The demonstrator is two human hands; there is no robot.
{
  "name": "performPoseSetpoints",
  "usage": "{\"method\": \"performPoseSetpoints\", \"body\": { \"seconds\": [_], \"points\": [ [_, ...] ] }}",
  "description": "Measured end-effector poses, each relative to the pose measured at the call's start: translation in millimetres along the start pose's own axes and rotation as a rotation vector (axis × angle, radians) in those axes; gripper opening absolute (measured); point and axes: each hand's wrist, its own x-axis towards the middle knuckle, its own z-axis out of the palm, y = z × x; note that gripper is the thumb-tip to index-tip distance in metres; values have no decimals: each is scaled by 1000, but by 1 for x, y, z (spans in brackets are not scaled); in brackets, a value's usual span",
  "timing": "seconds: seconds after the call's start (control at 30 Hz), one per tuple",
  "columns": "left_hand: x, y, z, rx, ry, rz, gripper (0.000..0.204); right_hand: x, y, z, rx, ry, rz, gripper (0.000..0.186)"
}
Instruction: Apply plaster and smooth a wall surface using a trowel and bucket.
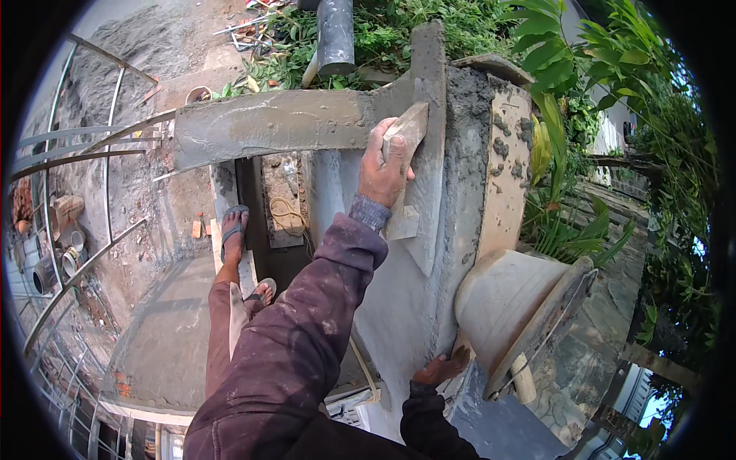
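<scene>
My left hand (385, 170), in a dusty purple sleeve, is closed around the wooden handle of a long, mortar-smeared plastering float (431, 73). The float lies lengthwise along the top of a grey plastered wall (391, 299), where it meets a narrow beam (276, 123) coated in wet mortar. Lower right, my right hand (441, 370) rests with fingers stretched out near the wall's edge, just below a pale bucket (510, 295). Nothing shows in that hand. The bucket is tilted, with a wire handle and a wooden grip (524, 379).
My sandalled feet (234, 230) stand on a narrow ledge beside a dark gap. A metal bar frame (107, 146) rises at left over rubble and buckets. A mortar-splashed board (506, 153) edges the wall. A grey pipe (335, 38) and plants lie beyond; foliage fills the right.
</scene>
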Motion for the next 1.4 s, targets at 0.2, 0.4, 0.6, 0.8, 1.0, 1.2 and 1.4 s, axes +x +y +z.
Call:
{"method": "performPoseSetpoints", "body": {
  "seconds": [0.2, 0.4, 0.6, 0.8, 1.0, 1.2, 1.4],
  "points": [
    [-62, -8, 0, 150, 38, 39, 48, 0, -9, 0, 53, -14, 99, 59],
    [-107, -26, 4, 377, -108, 204, 47, 1, -6, -5, 32, -44, -83, 50],
    [-96, -42, -13, 239, -112, -41, 44, -4, 1, 3, 70, -40, 74, 51],
    [-164, -91, -40, 235, -15, -323, 43, -6, 2, 6, 38, -9, 45, 51],
    [-160, -49, -23, 238, -16, -130, 44, -7, 7, 4, 39, -4, 24, 50],
    [-35, -26, -5, 373, -43, 181, 43, -7, 6, 9, 11, -12, -2, 51],
    [-154, -96, -34, 227, 30, -411, 41, -4, 2, 7, 99, 29, 22, 55]
  ]
}}
